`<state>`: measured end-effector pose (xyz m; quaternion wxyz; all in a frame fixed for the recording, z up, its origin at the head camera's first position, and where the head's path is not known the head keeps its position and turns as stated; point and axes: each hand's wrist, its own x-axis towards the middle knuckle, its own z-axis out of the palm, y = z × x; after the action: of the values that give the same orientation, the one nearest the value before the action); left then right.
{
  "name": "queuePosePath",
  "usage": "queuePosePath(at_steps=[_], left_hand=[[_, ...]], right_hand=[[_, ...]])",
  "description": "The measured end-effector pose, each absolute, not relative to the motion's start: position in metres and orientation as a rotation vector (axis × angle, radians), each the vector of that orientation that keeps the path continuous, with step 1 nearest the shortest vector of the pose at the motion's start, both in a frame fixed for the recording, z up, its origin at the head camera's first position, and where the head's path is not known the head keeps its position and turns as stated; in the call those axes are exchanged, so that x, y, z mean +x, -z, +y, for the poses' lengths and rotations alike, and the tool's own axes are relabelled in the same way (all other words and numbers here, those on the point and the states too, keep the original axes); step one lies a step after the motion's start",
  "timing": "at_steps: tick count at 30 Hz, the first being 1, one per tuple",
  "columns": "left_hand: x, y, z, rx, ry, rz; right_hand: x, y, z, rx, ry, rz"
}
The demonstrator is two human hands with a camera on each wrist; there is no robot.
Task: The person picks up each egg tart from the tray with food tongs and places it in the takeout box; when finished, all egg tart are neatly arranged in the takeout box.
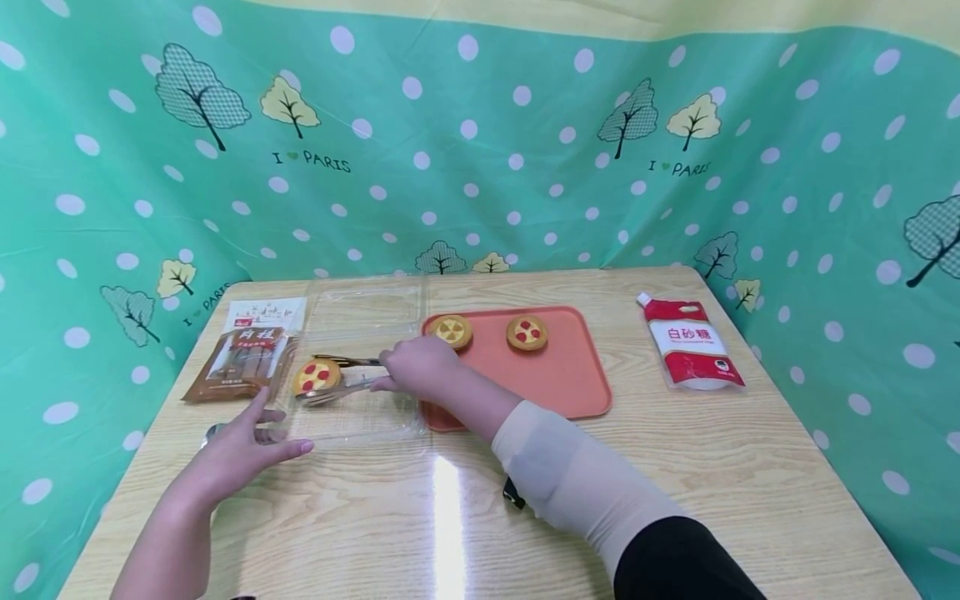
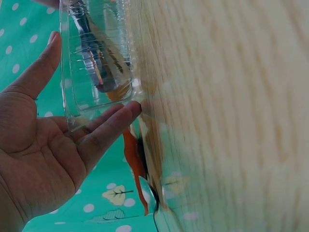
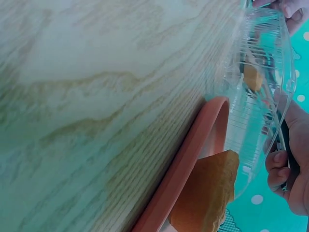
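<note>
In the head view my right hand point(image 1: 423, 367) grips metal tongs point(image 1: 335, 393), reaching left over a clear plastic container point(image 1: 375, 429). The tong ends lie on either side of a round tart point(image 1: 316, 377) with red and yellow topping, inside the container. My left hand point(image 1: 238, 446) is at the container's near left corner, thumb and fingers spread. In the left wrist view that hand point(image 2: 43, 150) has its fingertips at the container's wall point(image 2: 65, 87). The right wrist view shows my right hand point(image 3: 294, 164) curled round the dark tong handle.
An orange tray point(image 1: 547, 387) holds two more tarts, one point(image 1: 527, 332) at its back middle, the other point(image 1: 452, 331) at its back left. A brown-and-white packet point(image 1: 243, 354) lies left of the container. The red-and-white sugar pouch point(image 1: 690, 343) lies far right.
</note>
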<state>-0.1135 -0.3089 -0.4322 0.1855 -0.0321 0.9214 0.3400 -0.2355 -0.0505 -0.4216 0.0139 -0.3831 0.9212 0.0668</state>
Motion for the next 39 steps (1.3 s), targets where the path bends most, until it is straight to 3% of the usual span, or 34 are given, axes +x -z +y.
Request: queuePosePath(at_steps=[19, 39], left_hand=[[-0.113, 0.431, -0.305, -0.093, -0.966, 2.604], [-0.111, 0.43, -0.306, -0.124, -0.945, 2.598]], right_hand=[[-0.227, 0.41, -0.033, -1.187, -0.222, 2.883], [-0.227, 0.393, 0.019, -1.166, 0.015, 2.881]])
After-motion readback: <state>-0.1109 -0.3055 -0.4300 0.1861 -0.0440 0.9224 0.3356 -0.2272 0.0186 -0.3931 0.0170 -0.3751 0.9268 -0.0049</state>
